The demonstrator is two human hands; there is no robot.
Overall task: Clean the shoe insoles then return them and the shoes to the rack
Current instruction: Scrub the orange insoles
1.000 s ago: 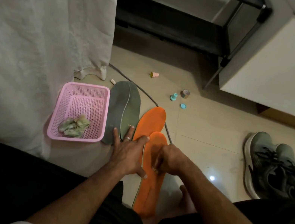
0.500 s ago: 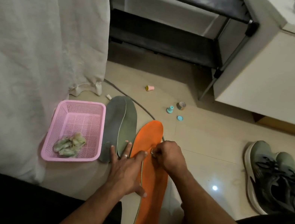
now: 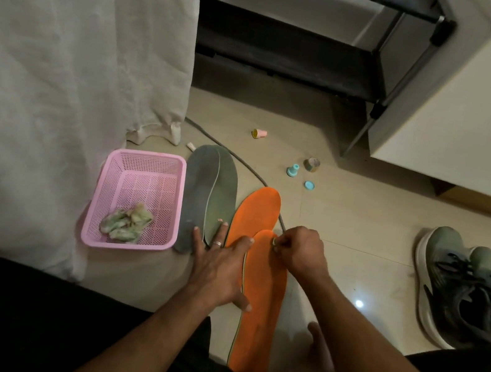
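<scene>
While the left hand (image 3: 217, 266) lies flat, fingers spread, pinning the near orange insole (image 3: 261, 313) to the floor, I'd keep that pressure even; right hand (image 3: 300, 249) pinches something small at its toe, can't tell what; soft foamy insoles, so light strokes; the grey pair (image 3: 209, 199) waits beside the pink mesh basket (image 3: 136, 199); shoes (image 3: 462, 289) well apart, rack (image 3: 295, 47) behind.
</scene>
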